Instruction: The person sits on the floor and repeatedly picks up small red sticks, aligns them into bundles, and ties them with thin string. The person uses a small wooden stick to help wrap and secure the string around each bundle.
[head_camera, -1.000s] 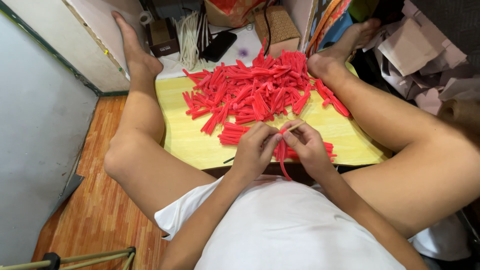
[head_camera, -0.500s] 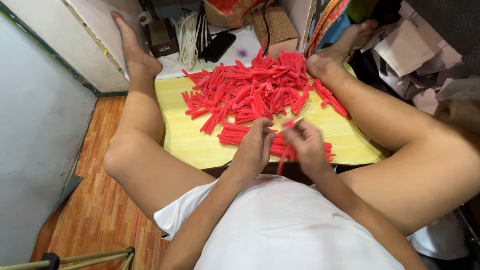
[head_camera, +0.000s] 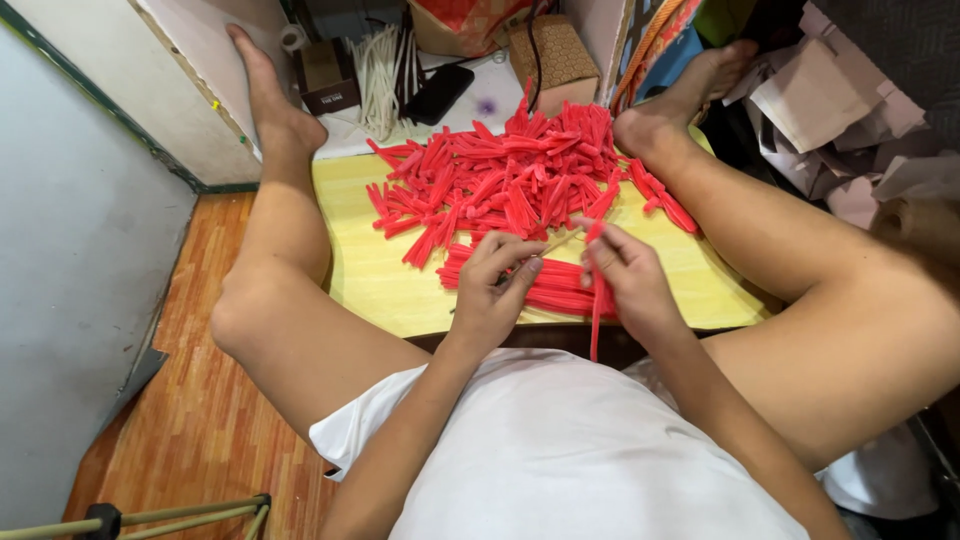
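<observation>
A big heap of short red strips (head_camera: 510, 180) covers the far half of a yellow board (head_camera: 375, 285) between my spread legs. My left hand (head_camera: 495, 290) pinches a thin stick (head_camera: 560, 241) that slants up to the right. My right hand (head_camera: 625, 280) grips a long red strip (head_camera: 597, 325) that hangs down past the board's near edge, its upper end pressed against the stick. A neat row of finished red pieces (head_camera: 555, 290) lies under both hands.
My bare feet (head_camera: 262, 85) rest at the board's far corners. A brown box (head_camera: 555, 50), white cords (head_camera: 378, 65) and a dark phone (head_camera: 435, 93) lie beyond. Crumpled paper (head_camera: 840, 100) piles at right. A grey wall (head_camera: 80, 270) and wooden floor (head_camera: 190, 420) are left.
My hands have drawn slightly apart, and the stick now shows between them. The red strip hangs lower from my right hand.
</observation>
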